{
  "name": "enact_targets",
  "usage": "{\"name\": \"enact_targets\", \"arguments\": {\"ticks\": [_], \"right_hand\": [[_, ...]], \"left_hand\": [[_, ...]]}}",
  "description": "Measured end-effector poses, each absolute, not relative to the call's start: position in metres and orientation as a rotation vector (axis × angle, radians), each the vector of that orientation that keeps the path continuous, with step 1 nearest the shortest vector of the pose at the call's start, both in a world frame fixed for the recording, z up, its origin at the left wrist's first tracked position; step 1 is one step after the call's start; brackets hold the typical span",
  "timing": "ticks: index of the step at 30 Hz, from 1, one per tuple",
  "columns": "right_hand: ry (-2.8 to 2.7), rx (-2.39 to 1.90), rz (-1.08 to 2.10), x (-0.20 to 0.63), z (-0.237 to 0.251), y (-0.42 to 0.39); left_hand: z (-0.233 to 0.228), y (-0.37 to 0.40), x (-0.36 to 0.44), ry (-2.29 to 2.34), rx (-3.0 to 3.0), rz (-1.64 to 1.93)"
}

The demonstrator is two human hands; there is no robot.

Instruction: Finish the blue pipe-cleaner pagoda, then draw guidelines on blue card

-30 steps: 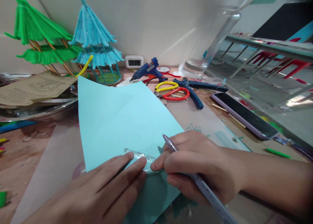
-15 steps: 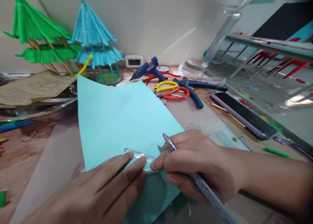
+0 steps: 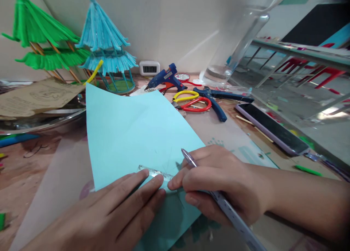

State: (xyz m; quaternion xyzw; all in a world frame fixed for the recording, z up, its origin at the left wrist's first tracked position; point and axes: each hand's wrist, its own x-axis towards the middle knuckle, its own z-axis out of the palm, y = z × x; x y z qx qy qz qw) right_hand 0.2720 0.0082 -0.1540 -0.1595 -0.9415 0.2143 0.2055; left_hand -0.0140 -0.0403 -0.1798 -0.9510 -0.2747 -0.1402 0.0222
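Cluttered desk, left hand (image 3: 109,214) fingers flat pinning ruler (image 3: 155,173) on blue paper (image 3: 128,134), right hand (image 3: 216,181) gripping pen (image 3: 188,159)

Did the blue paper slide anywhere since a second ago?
No. The light blue paper keeps its far corner beside the blue pagoda model, and the left hand pins the clear ruler on it.

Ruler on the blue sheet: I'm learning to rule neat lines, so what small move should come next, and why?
Probably draw the pen along the clear ruler. The left hand presses the ruler flat on the blue sheet, and the right hand holds the pen beside the ruler's edge.
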Motion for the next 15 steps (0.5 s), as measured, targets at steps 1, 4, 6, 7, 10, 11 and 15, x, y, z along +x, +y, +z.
{"name": "enact_targets", "arguments": {"ticks": [1, 4, 6, 7, 10, 11, 15], "right_hand": [[-2.616, -0.448, 0.599, 0.2720, -0.1541, 0.0082], [-2.600, -0.443, 0.604, 0.2721, -0.1542, 0.0081], [-2.601, -0.435, 0.602, 0.2721, -0.1542, 0.0080], [-2.602, -0.434, 0.599, 0.2721, -0.1542, 0.0080], [-2.620, -0.443, 0.590, 0.2720, -0.1540, 0.0080], [-2.626, -0.446, 0.589, 0.2720, -0.1539, 0.0080], [-2.647, -0.462, 0.593, 0.2718, -0.1533, 0.0080]], "left_hand": [[-0.1802, -0.0401, -0.0145, -0.825, -2.938, -0.432], [-0.1812, -0.0393, -0.0149, -0.756, -2.942, -0.396], [-0.1822, -0.0390, -0.0147, -0.752, -2.953, -0.373], [-0.1829, -0.0391, -0.0147, -0.753, -2.957, -0.368], [-0.1850, -0.0402, -0.0153, -0.778, -2.952, -0.372], [-0.1857, -0.0408, -0.0157, -0.786, -2.948, -0.373], [-0.1879, -0.0433, -0.0165, -0.798, -2.915, -0.358]]}}
